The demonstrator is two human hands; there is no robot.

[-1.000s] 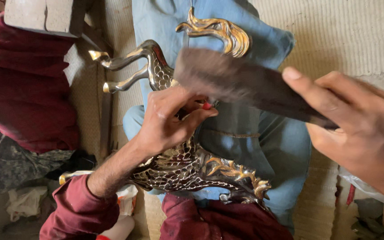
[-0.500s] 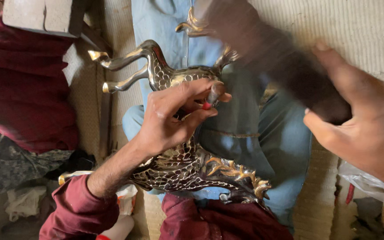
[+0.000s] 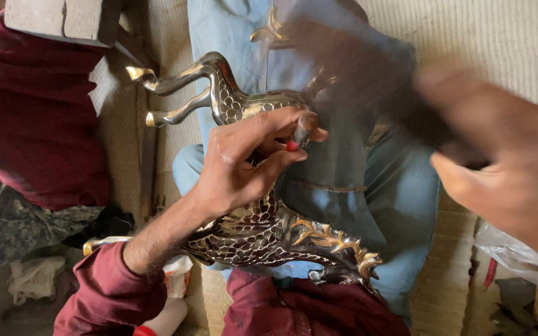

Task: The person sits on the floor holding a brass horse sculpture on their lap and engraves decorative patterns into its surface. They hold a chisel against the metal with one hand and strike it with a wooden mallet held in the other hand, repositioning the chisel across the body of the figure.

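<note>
Brass horse figure (image 3: 244, 205) lies on its side across my lap on the blue-jeaned leg (image 3: 368, 186), hooves pointing far left, so its scaled flank faces up. My left hand (image 3: 238, 168) pins it there, fingers closed on a small red-tipped punch (image 3: 298, 134) set against the metal. At right, my right hand (image 3: 512, 168) grips a dark, motion-blurred bar (image 3: 368, 81) above the punch

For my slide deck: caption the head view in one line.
Left hand steadies a small red-tipped tool on a metal horse figurine while the blurred right hand swings a dark tool.
</note>
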